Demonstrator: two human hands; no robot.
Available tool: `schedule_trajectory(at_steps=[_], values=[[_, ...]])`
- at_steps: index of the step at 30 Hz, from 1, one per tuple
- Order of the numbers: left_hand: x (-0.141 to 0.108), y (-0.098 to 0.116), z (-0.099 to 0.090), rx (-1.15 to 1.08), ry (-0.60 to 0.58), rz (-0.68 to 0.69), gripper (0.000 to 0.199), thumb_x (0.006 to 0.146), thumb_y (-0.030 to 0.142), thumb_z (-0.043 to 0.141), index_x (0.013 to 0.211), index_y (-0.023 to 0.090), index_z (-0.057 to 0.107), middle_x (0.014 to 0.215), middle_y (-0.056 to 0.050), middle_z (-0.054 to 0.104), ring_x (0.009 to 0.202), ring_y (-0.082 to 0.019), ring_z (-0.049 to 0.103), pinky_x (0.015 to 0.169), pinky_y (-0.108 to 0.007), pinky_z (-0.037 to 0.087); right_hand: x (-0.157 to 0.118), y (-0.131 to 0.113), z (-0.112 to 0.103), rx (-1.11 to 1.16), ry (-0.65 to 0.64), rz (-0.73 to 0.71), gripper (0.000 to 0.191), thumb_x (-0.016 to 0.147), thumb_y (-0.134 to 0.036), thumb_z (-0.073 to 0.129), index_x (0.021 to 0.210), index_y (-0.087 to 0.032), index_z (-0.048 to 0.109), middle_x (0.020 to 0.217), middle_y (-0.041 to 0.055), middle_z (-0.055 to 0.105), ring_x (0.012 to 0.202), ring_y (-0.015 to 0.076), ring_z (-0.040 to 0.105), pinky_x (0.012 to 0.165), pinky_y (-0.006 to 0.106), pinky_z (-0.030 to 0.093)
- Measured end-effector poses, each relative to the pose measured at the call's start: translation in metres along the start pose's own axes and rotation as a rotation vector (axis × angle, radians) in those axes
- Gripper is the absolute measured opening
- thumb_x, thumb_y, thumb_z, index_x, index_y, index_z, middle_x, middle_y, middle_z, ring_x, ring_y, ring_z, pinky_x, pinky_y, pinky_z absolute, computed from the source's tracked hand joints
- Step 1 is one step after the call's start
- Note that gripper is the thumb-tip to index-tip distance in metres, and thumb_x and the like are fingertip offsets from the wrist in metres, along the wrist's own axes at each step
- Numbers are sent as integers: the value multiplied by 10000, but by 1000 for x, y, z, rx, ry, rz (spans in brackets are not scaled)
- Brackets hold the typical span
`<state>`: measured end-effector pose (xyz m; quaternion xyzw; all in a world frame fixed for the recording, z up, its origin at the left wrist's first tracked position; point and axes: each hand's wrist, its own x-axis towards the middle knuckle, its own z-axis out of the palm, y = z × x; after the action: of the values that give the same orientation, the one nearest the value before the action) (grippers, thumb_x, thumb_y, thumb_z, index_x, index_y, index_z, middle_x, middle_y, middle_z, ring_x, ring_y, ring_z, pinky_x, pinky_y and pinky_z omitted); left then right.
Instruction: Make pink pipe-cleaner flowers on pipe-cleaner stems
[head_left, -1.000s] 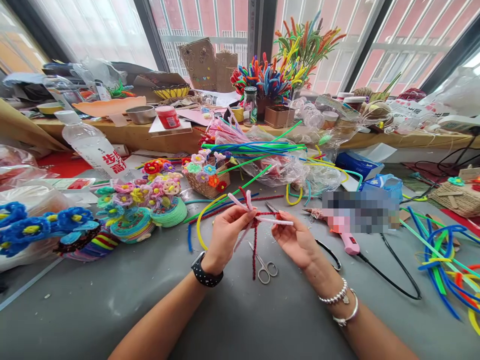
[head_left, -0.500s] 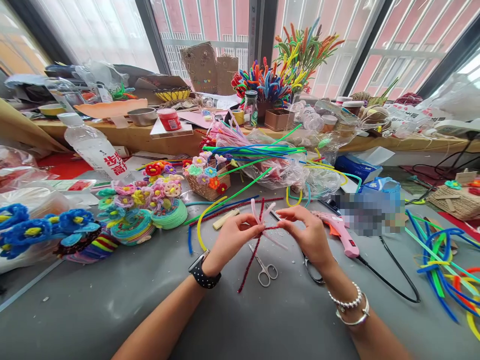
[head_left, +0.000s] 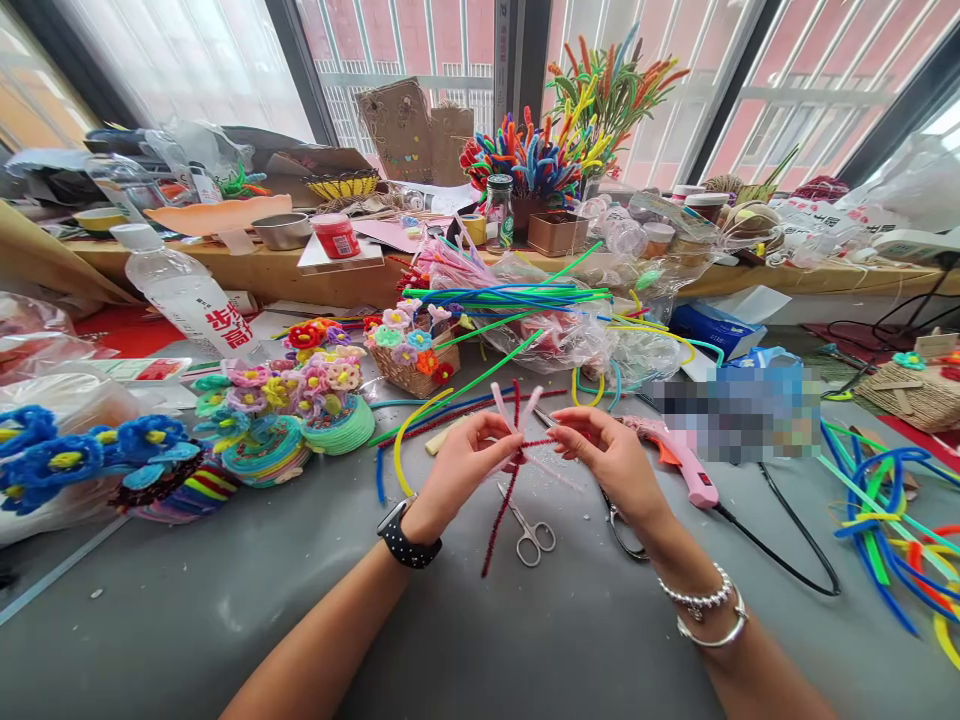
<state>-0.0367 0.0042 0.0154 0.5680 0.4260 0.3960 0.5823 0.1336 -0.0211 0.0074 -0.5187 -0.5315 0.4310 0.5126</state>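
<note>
My left hand (head_left: 474,455) pinches the centre of a crossed bundle of pipe cleaners (head_left: 501,514), dark red and pale pink, whose ends stick out in several directions. One long red end hangs down toward the table. My right hand (head_left: 606,460) has its thumb and forefinger closed on the tip of the red end pointing right. Under the bundle, small scissors (head_left: 534,538) lie on the grey table. A second pair of scissors (head_left: 624,530) lies partly hidden behind my right hand. Beyond that hand rests a pink glue gun (head_left: 686,465).
Pipe-cleaner flowers in coiled pots (head_left: 337,425) and a flower basket (head_left: 415,365) stand at the left and middle. A plastic bottle (head_left: 184,295) leans behind. Loose pipe cleaners (head_left: 874,520) lie at right. The glue gun's black cord (head_left: 802,565) loops across the table.
The bundle has turned slightly between my hands, and its hanging red end has swung a little to the right. My right fingers have shifted slightly left along the red end.
</note>
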Motion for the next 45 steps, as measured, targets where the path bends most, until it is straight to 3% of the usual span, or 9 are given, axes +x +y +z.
schedule_trajectory(at_steps=[5,11,15,21,27,32,35,39,45], values=[[1,-1,-2,-278,130,-25,181,715,292,583,780,158,480,760,9,560,724,-100,583,653,-200,443,3,3,-1,179,109,27,297,759,-448,491,867,-192,596,800,32,620,674,127,567,609,248,460],[1,-3,0,-375,143,-15,169,704,257,602,775,157,486,755,17,540,714,-80,563,650,-185,445,-1,-2,6,170,-210,128,299,643,-291,659,920,-187,621,732,6,612,635,112,538,613,243,444],[-1,-4,5,-276,54,-23,211,665,257,641,772,155,490,719,13,571,672,-94,566,603,-196,441,-4,-3,12,256,-143,152,263,637,-289,666,873,-177,633,616,-25,569,519,79,483,531,216,411],[-2,-1,8,-230,-53,-66,348,612,251,685,863,159,462,613,18,606,608,-128,597,592,-237,438,-5,0,12,392,-51,192,218,608,-318,688,763,-169,650,668,-4,589,504,71,456,505,205,385],[-5,-2,7,-169,-216,-58,428,621,227,677,921,175,377,604,24,591,560,-125,584,541,-234,428,-6,-2,11,166,-115,63,154,683,-318,620,703,-175,673,555,-22,523,511,88,428,518,219,361],[-6,-5,6,-156,-336,-87,455,638,209,659,979,173,360,662,1,597,587,-118,576,560,-245,436,-8,-4,12,-30,-175,-76,134,670,-318,631,635,-194,667,593,-8,501,571,113,442,529,223,367],[-5,-2,3,-182,-346,-130,472,624,206,673,999,166,390,650,1,602,582,-116,576,570,-244,437,-9,-5,13,5,-143,-49,178,697,-341,602,621,-183,629,578,-11,485,554,110,437,522,224,366],[-4,1,-1,-260,-320,-116,449,666,223,647,1056,171,430,739,-34,640,667,-128,600,613,-232,438,-9,-3,13,167,-8,18,216,713,-348,586,587,-173,573,527,-30,464,525,95,418,532,222,352],[-4,-4,4,-307,-378,-119,449,634,182,675,1039,184,479,831,-49,642,794,-158,610,761,-302,452,-6,-2,13,384,153,65,165,650,-334,647,636,-173,611,581,-19,529,528,89,435,542,220,377]])
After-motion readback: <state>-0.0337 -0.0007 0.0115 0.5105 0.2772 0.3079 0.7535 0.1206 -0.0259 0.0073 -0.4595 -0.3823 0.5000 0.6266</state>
